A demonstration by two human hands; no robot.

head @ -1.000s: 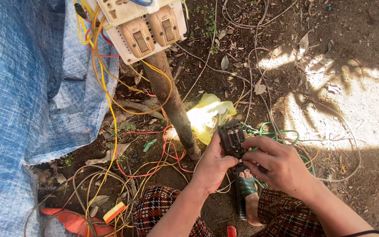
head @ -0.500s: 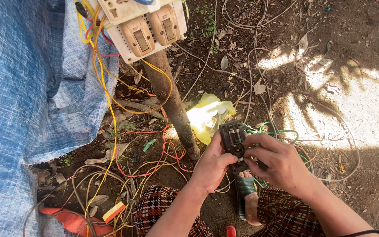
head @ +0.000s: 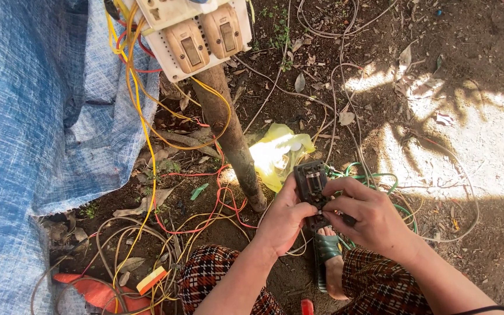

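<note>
A dark rectangular switch unit [head: 311, 182] is held low in the middle of the view, above my knees. My left hand [head: 284, 217] grips its left side from below. My right hand [head: 364, 213] closes around its lower right part, fingertips pinching at the lower end. What the fingertips press is hidden. Green wires [head: 380, 176] run off behind the unit to the right.
A white board with two tan switch boxes [head: 196, 35] sits on a wooden post [head: 231, 137]. Yellow and red wires [head: 147, 146] hang and coil over the dirt. A blue tarp [head: 30, 128] covers the left. A yellow plastic bag [head: 278, 153] lies by the post.
Both hands stay on the switch unit; my right fingers have shifted slightly over its lower end. The view has barely moved.
</note>
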